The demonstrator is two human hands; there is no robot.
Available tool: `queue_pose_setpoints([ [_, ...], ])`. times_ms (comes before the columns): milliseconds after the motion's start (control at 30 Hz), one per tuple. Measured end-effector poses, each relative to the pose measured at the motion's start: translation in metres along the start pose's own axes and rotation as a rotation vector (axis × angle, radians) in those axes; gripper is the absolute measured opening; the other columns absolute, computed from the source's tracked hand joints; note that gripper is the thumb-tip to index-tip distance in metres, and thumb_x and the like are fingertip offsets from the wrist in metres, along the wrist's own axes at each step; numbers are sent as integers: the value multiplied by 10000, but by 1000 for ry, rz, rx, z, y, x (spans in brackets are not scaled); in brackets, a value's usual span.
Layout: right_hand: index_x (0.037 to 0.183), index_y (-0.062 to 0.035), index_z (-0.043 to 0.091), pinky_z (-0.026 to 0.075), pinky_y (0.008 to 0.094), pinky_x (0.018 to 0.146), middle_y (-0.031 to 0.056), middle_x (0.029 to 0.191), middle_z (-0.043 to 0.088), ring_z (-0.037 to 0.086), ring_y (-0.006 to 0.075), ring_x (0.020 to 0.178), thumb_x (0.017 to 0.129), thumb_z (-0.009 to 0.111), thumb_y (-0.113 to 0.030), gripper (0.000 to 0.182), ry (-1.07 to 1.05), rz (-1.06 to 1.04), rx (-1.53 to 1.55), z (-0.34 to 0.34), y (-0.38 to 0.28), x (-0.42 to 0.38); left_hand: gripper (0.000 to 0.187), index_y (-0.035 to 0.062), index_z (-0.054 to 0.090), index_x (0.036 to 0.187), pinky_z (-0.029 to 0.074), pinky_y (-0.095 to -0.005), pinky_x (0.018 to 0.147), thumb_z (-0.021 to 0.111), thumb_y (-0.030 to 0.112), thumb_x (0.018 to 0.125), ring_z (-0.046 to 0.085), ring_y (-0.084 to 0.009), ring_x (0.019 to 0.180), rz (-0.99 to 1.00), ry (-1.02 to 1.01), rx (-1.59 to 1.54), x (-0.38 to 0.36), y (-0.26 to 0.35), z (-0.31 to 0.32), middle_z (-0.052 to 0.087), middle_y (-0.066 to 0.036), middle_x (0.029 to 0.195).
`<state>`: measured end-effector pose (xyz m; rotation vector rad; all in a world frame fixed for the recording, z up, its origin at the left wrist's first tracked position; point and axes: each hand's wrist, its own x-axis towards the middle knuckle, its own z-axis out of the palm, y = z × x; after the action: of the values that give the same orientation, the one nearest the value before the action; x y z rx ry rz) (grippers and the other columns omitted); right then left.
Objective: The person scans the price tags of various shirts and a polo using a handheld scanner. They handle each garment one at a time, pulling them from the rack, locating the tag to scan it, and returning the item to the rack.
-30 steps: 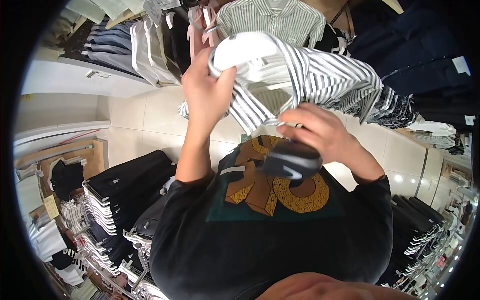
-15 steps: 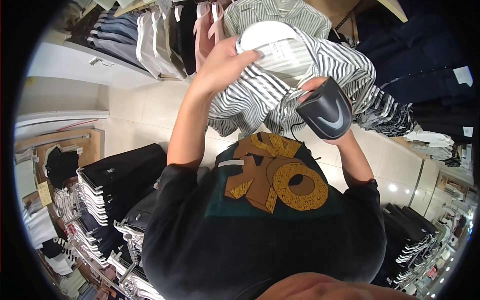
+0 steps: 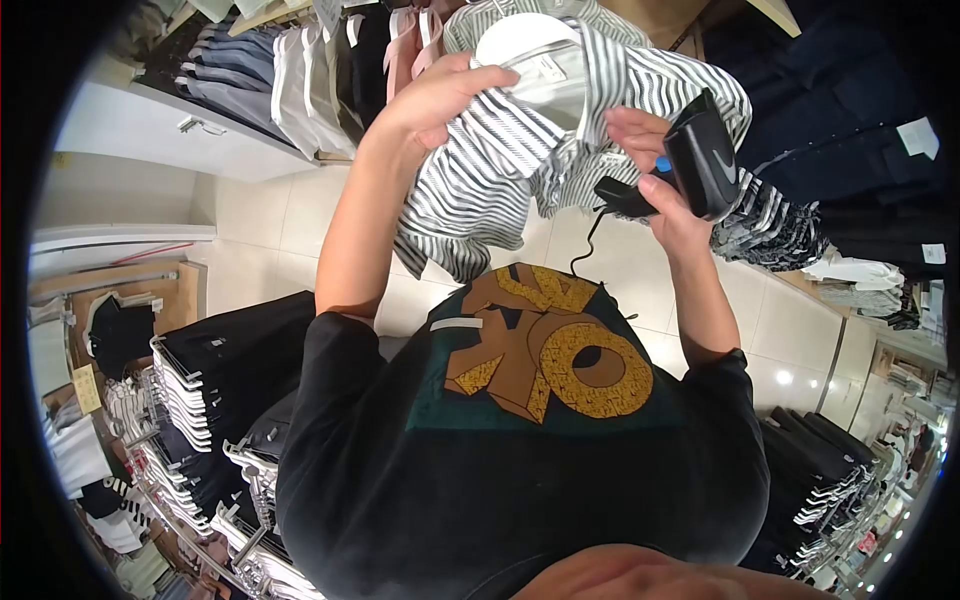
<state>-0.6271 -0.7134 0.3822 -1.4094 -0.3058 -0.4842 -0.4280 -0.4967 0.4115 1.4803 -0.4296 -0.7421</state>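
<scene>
My left hand (image 3: 445, 95) pinches the collar edge of a black-and-white striped shirt (image 3: 510, 135), thumb laid toward the neck opening. A white rounded piece (image 3: 515, 38) stands at the top of the collar, with a small label (image 3: 550, 68) inside the neck. My right hand (image 3: 665, 185) holds a black handheld barcode scanner (image 3: 708, 155) tilted on its side, thumb on the grip and some fingers stretched toward the shirt. A blue button shows on the scanner, and a thin black cord (image 3: 588, 240) hangs from its handle.
Hanging shirts (image 3: 300, 85) line a rack at the upper left. Dark garments (image 3: 820, 120) hang at the right. Black trousers on white hangers (image 3: 235, 355) stand at lower left, more trousers (image 3: 815, 460) at lower right. Pale floor tiles (image 3: 270, 215) show between.
The scanner has turned from facing up to its side and moved up and right, exposing its handle and cord. My left hand and the shirt collar have shifted slightly up and left.
</scene>
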Motion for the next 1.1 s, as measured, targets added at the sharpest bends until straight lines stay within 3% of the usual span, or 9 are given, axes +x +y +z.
queue_pose_setpoints([
  [67, 1185, 73, 660, 405, 606, 1190, 313, 1362, 592, 552, 450, 1349, 820, 705, -140, 425, 94, -2, -6, -3, -3, -2, 488, -90, 625, 1303, 597, -263, 811, 724, 215, 935, 734, -138, 997, -17, -34, 3, 7, -3, -14, 748, -115, 1159],
  [200, 1219, 108, 624, 443, 592, 1175, 316, 1297, 627, 584, 436, 1309, 829, 670, 0, 407, 268, -48, -51, -19, 2, -11, 527, -91, 605, 1328, 589, -253, 834, 735, 221, 924, 718, -128, 1018, 17, -54, -67, 17, -6, -25, 730, -121, 1197],
  [300, 1247, 103, 611, 519, 541, 1106, 275, 1257, 660, 654, 379, 1217, 870, 632, 73, 379, 389, -46, -153, -16, 4, -15, 521, -90, 607, 1324, 573, -249, 887, 749, 196, 913, 697, -141, 1077, 10, -35, -93, 18, 0, -32, 709, -128, 1245],
  [400, 1262, 89, 602, 597, 449, 934, 193, 1173, 706, 727, 276, 1001, 962, 622, 32, 306, 432, 51, -180, -6, 10, -24, 389, -111, 625, 1240, 639, -277, 742, 732, 100, 932, 766, -179, 881, -41, -146, -217, 13, 20, -33, 756, -139, 1069],
  [633, 1144, 19, 662, 571, 292, 806, 66, 950, 717, 696, 143, 872, 855, 841, 18, 341, 677, 63, -327, 59, 50, -33, 374, -95, 627, 1265, 636, -268, 716, 697, 132, 976, 762, -150, 847, -18, -58, -220, 5, 24, -18, 761, -125, 1085],
  [733, 1154, 22, 652, 570, 302, 822, 65, 967, 711, 684, 147, 856, 873, 832, 4, 334, 668, -37, -415, 57, 68, -35, 393, -87, 610, 1279, 636, -272, 720, 716, 117, 960, 762, -159, 864, -19, 20, -236, 2, 24, -13, 758, -123, 1083],
  [800, 1169, 22, 647, 567, 308, 833, 65, 1006, 700, 672, 155, 891, 897, 810, 2, 317, 931, -152, -550, 37, 76, -41, 398, -84, 606, 1281, 636, -276, 724, 722, 108, 952, 761, -163, 876, 4, 16, -255, -5, 30, -9, 754, -127, 1092],
  [933, 1404, 40, 568, 520, 351, 1000, 145, 1350, 652, 645, 201, 1116, 975, 688, 36, 446, 1060, -307, -539, -33, 43, -45, 422, -84, 621, 1309, 612, -288, 807, 729, 99, 944, 752, -172, 959, 40, 0, -243, -13, 42, -32, 755, -134, 1140],
  [1100, 1444, 18, 535, 522, 293, 941, 73, 1234, 669, 658, 153, 1026, 895, 804, 19, 611, 932, -83, -431, -112, 55, -45, 439, -76, 587, 1345, 622, -308, 851, 714, 70, 952, 748, -206, 994, 135, -58, -287, -21, 55, -63, 735, -153, 1185],
])
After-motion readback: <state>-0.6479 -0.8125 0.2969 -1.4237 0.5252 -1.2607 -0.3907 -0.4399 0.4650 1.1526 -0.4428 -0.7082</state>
